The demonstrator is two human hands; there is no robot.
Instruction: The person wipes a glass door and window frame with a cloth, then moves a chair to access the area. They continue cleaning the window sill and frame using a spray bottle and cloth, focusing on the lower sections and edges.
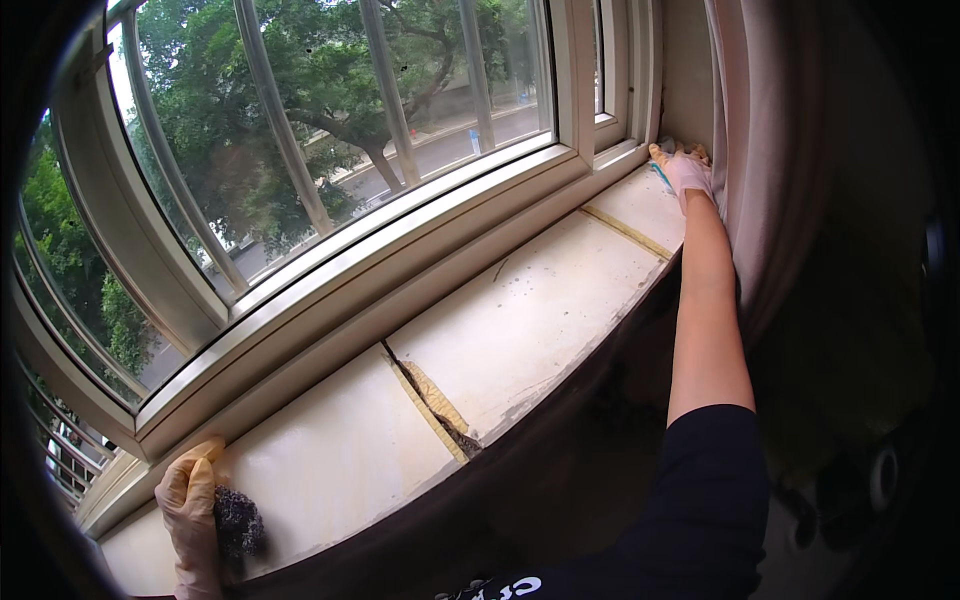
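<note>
My left hand [189, 495], in a thin pale rubber glove, is at the near left end of the white windowsill [322, 442], its fingers curled. A dark, coarse metal scouring pad [240, 521] sticks out from under the curled fingers. With the arm stretched far to the right, my right hand [686, 171], also gloved, reaches into the sill's far corner beside the window frame. It presses down on a small item with a teal edge [663, 178]. Most of that item is hidden under the glove, so its kind is unclear.
Yellowish seams [630, 234] cross the sill; the middle one has a cracked, broken gap [442, 409]. Dark specks and scuffs mark the surface. The sliding window frame [360, 255] borders its far side, with metal bars [281, 112] outside. A pinkish curtain [761, 165] hangs beside my right arm.
</note>
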